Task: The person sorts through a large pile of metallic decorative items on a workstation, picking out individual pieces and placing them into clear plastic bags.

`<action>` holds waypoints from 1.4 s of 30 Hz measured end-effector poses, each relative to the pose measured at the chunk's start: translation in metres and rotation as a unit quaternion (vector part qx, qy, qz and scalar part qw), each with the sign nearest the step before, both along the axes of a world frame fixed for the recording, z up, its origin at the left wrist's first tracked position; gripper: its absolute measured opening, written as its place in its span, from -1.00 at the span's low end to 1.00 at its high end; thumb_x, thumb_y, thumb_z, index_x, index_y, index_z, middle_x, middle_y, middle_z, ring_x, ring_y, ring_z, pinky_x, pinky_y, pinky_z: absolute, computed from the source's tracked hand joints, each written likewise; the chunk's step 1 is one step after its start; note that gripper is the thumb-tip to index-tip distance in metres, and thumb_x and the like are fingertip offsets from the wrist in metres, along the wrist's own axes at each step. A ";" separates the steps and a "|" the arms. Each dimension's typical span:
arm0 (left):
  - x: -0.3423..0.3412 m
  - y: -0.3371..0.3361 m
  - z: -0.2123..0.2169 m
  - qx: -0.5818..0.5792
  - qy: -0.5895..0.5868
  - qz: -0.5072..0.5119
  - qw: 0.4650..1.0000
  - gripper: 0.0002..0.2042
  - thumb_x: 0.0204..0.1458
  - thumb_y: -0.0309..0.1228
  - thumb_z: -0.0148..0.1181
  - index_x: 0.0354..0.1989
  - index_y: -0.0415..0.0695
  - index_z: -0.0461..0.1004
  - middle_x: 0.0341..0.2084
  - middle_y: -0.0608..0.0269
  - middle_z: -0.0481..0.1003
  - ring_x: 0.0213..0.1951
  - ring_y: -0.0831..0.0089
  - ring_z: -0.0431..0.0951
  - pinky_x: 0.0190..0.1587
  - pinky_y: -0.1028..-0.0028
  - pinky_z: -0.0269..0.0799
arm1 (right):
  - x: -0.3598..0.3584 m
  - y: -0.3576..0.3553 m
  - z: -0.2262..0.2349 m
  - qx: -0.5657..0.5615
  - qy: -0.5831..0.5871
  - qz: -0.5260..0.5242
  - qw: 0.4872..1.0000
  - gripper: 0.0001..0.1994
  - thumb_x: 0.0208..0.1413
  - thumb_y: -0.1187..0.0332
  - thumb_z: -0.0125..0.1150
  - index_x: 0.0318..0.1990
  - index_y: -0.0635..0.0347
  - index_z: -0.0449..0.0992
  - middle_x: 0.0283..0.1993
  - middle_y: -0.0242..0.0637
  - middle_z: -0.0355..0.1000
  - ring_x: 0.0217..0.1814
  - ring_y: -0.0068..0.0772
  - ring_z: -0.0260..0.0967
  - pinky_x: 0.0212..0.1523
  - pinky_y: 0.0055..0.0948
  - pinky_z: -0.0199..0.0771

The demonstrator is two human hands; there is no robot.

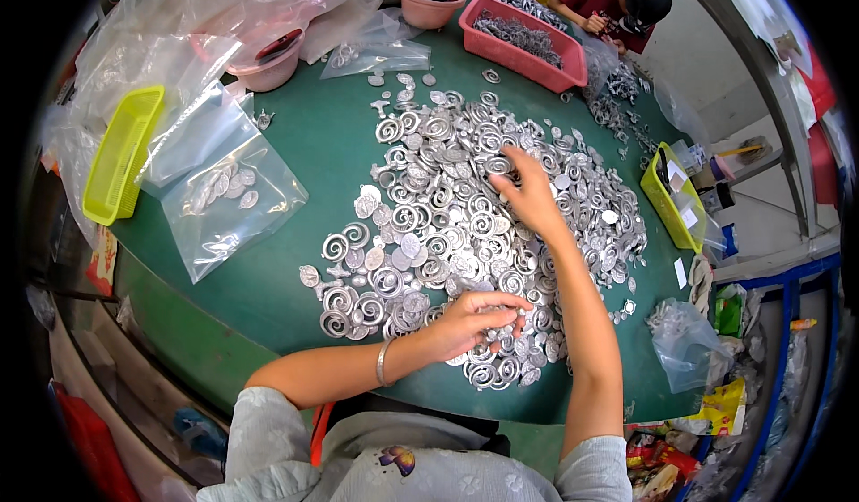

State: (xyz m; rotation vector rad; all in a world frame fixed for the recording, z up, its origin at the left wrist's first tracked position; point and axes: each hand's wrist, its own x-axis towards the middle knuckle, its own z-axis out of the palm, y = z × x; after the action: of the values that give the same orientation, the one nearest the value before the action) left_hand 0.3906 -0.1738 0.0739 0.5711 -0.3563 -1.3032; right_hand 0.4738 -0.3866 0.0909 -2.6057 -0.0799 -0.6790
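Observation:
A wide heap of silver-coloured metal pendants (447, 189), some spiral-shaped and others oval or round discs, covers the middle of the green table (331, 153). My left hand (479, 323), with a bracelet at its wrist, is over the near part of the heap. Its fingers are curled in, and whatever they hold is too small or hidden to name. Farther away, my right hand (530, 196) reaches over the middle of the heap. Its thumb and fingers are apart above the spiral pendants, and nothing shows between them.
At left lie a clear plastic bag (237, 225) with oval discs and a yellow-green basket (112, 175). A pink tray (573, 74) of metal pieces stands at the back, near a co-worker in a dark cap (646, 3). Another yellow-green basket (658, 193) and a filled bag (684, 354) are at right.

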 end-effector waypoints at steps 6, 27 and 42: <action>-0.001 0.004 0.003 0.008 -0.056 -0.024 0.998 -0.73 0.17 -0.38 0.06 0.00 -0.22 0.40 -0.27 0.23 0.43 -0.22 0.55 0.45 -0.50 0.59 0.34 | -0.037 0.012 0.006 -0.042 0.049 0.018 0.998 -0.67 -0.08 0.45 0.23 -0.08 0.19 0.45 0.07 -0.24 0.40 0.19 -0.05 0.19 0.19 -0.20 0.14; -0.006 0.003 -0.002 0.001 0.120 -0.054 0.991 -0.77 0.20 -0.23 0.00 -0.25 -0.15 0.42 -0.11 0.12 0.41 -0.28 0.47 0.46 -0.57 0.66 0.22 | -0.011 0.011 0.005 -0.174 0.033 -0.180 0.968 -0.75 -0.03 0.33 0.28 -0.21 0.23 0.48 -0.22 -0.07 0.43 -0.11 -0.15 0.30 -0.02 -0.16 0.14; -0.007 0.001 0.002 -0.013 0.092 -0.021 0.995 -0.51 0.26 -0.09 -0.21 0.19 -0.22 0.21 -0.15 0.12 0.44 -0.28 0.46 0.48 -0.54 0.61 0.31 | -0.111 0.006 0.043 0.208 0.082 -0.150 0.963 -0.92 -0.03 0.50 0.29 -0.35 0.26 0.56 -0.40 -0.45 0.47 -0.39 -0.67 0.28 -0.30 -0.63 0.27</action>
State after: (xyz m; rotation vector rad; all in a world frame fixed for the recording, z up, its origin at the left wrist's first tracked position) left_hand 0.3832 -0.1729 0.0761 0.4190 -0.2338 -1.3783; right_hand 0.3626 -0.3807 0.1341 -2.2690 0.4675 -0.5080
